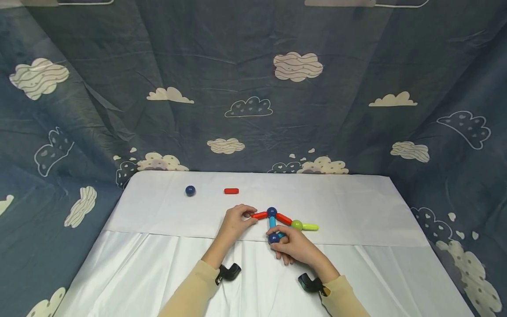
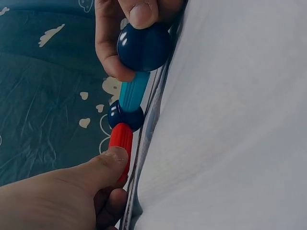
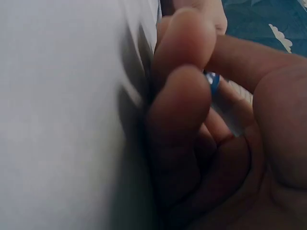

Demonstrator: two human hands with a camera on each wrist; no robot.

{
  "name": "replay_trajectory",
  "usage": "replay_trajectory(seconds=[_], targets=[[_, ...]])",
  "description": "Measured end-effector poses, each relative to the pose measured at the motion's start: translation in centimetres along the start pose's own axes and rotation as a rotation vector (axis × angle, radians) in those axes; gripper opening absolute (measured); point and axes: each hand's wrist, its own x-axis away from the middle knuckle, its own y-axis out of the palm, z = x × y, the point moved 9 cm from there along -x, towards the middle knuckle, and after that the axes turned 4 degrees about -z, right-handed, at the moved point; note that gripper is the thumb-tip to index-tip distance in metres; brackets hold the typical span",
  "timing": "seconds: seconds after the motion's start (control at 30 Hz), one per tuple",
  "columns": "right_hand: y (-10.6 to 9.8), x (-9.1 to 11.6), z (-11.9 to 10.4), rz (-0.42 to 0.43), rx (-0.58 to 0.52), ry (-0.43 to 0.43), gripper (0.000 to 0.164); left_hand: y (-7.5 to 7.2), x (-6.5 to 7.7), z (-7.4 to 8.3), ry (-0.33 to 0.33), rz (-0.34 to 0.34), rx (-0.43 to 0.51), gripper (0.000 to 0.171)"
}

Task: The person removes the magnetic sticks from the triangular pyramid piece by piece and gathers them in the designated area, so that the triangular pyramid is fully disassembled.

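Observation:
In the head view, my left hand (image 1: pixel 233 223) pinches the outer end of a red rod (image 1: pixel 260 215) between thumb and fingers. Its other end meets a dark blue ball (image 1: pixel 271 212). From that ball a light blue rod (image 1: pixel 272 222) runs down to a nearer dark blue ball (image 1: pixel 273 238), which my right hand (image 1: pixel 296 245) grips. A second red rod (image 1: pixel 283 219) leads right to a green ball (image 1: pixel 297 225) with a lime green rod (image 1: pixel 310 227) on it. Another blue piece (image 1: pixel 281 235) beside the nearer ball is mostly covered by the right fingers.
A loose dark blue ball (image 1: pixel 190 190) lies farther back on the left of the white-covered table (image 1: pixel 348 202). To its right is a single red rod (image 1: pixel 231 191). A dark cloud-patterned cloth (image 1: pixel 253 145) hangs behind the table and along both sides.

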Motion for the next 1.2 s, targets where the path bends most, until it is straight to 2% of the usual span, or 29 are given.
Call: replay_trajectory(seconds=[0.2, 0.33, 0.4, 0.5, 0.63, 0.7, 0.83, 0.97, 1.2], targets=[[-0.2, 0.6, -0.5, -0.078, 0.019, -0.021, 0.040, 0.1, 0.2, -0.1, -0.022, -0.029, 0.005, 0.018], [-1.1, 1.3, -1.1, -0.109, 0.005, -0.029, 0.044, 0.1, 0.4, 0.1, 0.011, -0.046, 0.005, 0.018], [-2.3, 1.5, -1.7, -0.058, 0.002, -0.040, 0.043, 0.1, 0.4, 0.1, 0.019, -0.059, 0.008, 0.017], [-4.9, 1.6, -2.7, 0.116, 0.035, -0.055, 0.041, 0.2, 0.4, -0.1, 0.019, -0.080, 0.019, 0.016], [-7.7, 1.3, -3.6, 0.355, 0.176, -0.056, 0.038, 0.5, 0.5, -0.3, 0.002, -0.118, 0.027, 0.016], [-8.2, 0.6, -3.5, 0.409, 0.250, -0.044, 0.038, 0.7, 0.6, -0.3, 0.001, -0.137, 0.026, 0.016], [-7.5, -0.9, -2.3, 0.380, 0.320, -0.025, 0.041, 0.8, 0.7, -0.1, 0.023, -0.160, 0.029, 0.016], [-6.4, -1.7, -1.5, 0.323, 0.318, -0.035, 0.041, 0.6, 0.7, 0.1, 0.041, -0.160, 0.053, 0.016], [-5.5, -2.0, -1.4, 0.341, 0.326, -0.022, 0.036, 0.3, 0.7, -0.2, 0.023, -0.133, 0.116, 0.021]])
